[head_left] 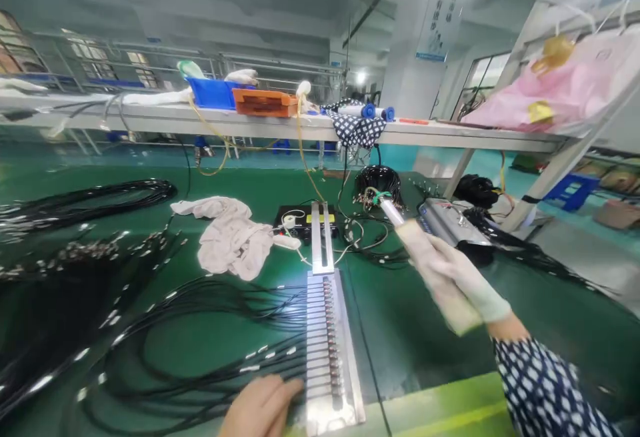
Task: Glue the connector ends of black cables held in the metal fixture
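My right hand (455,277), in a white glove, is closed around a thick tan-and-white handled tool (420,250). A shiny metal tube with a green tip extends from its far end; motion blurs it, so its exact kind is unclear. A long metal fixture (316,343) lies in front of me, with a row of connector ends along its slots. Black cables (240,370) run into its left side. My bare left hand (263,407) is at the fixture's lower left edge, over the cables, fingers curled and pressed together. What lies under those fingers is hidden.
A crumpled white cloth (233,240) lies left of a black box (295,222). Cable bundles (85,203) cover the left side. A grey device (450,223) and coiled cables (379,183) stand at the back right. A shelf (280,127) crosses above, holding blue and orange bins.
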{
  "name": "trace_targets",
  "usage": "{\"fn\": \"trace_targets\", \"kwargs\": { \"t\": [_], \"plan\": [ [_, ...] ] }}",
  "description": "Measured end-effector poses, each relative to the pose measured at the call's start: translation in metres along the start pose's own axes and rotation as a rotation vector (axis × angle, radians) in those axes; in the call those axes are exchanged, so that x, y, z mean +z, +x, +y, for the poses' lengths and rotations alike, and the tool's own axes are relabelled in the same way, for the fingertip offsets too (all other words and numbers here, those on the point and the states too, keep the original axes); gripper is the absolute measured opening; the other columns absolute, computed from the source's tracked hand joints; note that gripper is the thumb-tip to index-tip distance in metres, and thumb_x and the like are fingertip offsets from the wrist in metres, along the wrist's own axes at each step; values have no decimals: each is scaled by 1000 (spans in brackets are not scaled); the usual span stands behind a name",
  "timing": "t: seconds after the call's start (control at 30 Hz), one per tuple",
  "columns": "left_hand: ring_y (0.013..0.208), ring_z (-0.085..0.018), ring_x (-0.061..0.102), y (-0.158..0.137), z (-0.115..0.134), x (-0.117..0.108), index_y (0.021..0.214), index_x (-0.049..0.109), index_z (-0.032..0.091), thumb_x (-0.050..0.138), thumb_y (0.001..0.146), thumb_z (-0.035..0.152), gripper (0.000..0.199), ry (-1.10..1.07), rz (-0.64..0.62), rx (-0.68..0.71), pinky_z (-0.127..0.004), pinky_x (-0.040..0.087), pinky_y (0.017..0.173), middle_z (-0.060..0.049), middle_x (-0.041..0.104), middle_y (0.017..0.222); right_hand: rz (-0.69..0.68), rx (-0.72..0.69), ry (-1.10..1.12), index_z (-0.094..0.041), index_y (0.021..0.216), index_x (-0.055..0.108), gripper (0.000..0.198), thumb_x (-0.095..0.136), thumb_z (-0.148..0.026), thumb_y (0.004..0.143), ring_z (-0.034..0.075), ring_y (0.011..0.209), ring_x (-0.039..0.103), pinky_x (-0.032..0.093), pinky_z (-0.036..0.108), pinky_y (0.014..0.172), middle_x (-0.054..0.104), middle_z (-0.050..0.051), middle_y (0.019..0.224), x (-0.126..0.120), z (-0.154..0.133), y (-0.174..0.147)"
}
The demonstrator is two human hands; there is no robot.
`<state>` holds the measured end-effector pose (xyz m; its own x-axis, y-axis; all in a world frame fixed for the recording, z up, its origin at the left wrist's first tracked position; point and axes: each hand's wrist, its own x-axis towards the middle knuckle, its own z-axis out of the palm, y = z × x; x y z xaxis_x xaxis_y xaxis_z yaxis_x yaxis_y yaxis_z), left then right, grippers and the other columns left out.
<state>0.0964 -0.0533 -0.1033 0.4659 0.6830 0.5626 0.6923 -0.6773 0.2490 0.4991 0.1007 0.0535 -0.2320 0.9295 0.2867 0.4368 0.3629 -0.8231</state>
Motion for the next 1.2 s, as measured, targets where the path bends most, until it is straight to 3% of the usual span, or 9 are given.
{"fn": "trace_targets", "kwargs": {
  "t": [0.07,0.17,0.33,0.4,0.6,0.73,0.9,1.03,1.2],
  "plan": [
    [74,-16,66,27,3,0,117,61,23,47,90,10,33,-57,14,51,-24,53,66,-4,70,85,108,33,361,-25,147,44,62,61,-44,90,33,118,63,51,51,102,55,11,144,-18,14,-45],
    [67,-16,63,69,13,1,112,62,23,42,90,9,33,-129,19,120,-25,49,59,-3,67,78,323,8,580,-31,144,47,65,66,-44,84,31,111,67,53,50,101,60,8,139,-30,20,-85],
    [74,-17,62,116,32,6,115,61,21,39,93,11,33,-210,-29,165,-27,51,65,-5,65,82,497,-117,738,-33,134,59,56,69,-47,80,30,107,69,57,45,98,63,9,134,-33,-12,-83],
    [79,-17,62,128,39,7,118,59,22,40,95,14,31,-281,-59,140,-28,51,70,-6,64,87,457,-181,779,-33,134,59,56,70,-48,81,28,107,69,57,44,98,63,8,133,-28,-26,-65],
    [93,-18,62,147,51,-1,125,55,23,45,97,21,30,-424,-115,75,-32,53,81,-8,65,103,3,-317,719,-30,136,53,69,81,-40,74,30,112,65,53,51,101,60,7,137,8,-57,20],
    [97,-20,62,144,43,1,125,56,23,44,97,22,31,-397,-146,30,-34,54,85,-10,64,107,-35,-332,597,-28,142,45,74,76,-44,77,34,124,57,49,54,105,52,9,145,8,-72,56],
    [108,-23,59,186,1,41,146,36,18,56,91,32,60,-551,-116,-245,-47,48,102,-18,45,143,111,-325,514,-30,140,45,74,73,-48,75,35,120,61,47,57,106,55,9,142,-30,-63,53],
    [78,-13,59,262,-22,87,154,4,14,74,79,49,109,-839,-88,-547,-35,54,80,-30,33,148,209,-273,462,-34,140,45,72,70,-55,76,35,110,66,49,58,102,60,8,136,-61,-44,30],
    [60,-7,51,328,22,126,145,33,16,66,85,31,70,-912,-159,-373,-28,52,70,-7,64,103,132,-162,440,-30,137,51,73,76,-52,72,35,112,65,52,55,99,60,9,136,-54,-47,19]
  ]
}}
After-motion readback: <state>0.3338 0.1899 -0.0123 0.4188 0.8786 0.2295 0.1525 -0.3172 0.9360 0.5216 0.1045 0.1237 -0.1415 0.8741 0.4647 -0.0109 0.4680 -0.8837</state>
